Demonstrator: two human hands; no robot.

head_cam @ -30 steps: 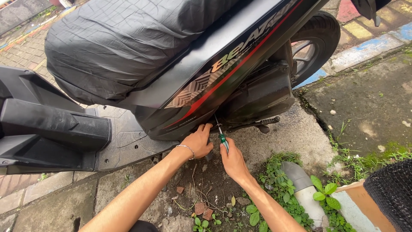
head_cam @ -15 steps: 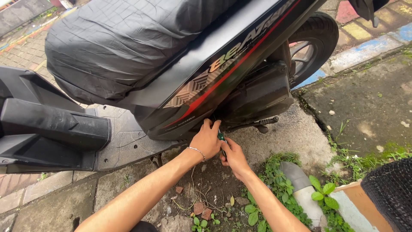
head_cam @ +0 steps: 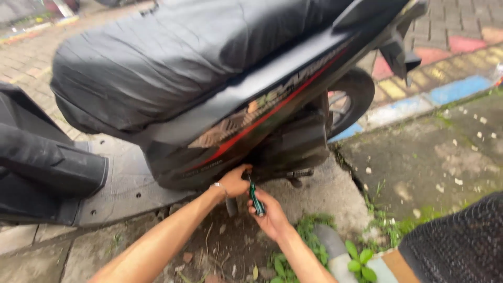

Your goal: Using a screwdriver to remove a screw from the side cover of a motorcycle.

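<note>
One black scooter (head_cam: pixel 209 99) stands on paving, side panel facing the camera. Two hands work low under the panel. Left hand (head_cam: pixel 234 182), fingers curled, reaches up against the underside, apparently steadying. Right hand (head_cam: pixel 270 215) is wrapped around one green-handled screwdriver (head_cam: pixel 256 199), tip angled upward toward the same spot. Weeds (head_cam: pixel 361 257) near right.

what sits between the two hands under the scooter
In the head view, the green-handled screwdriver lies between them: the right hand grips its handle, and the left hand rests beside its tip against the underside of the black scooter body.
</note>
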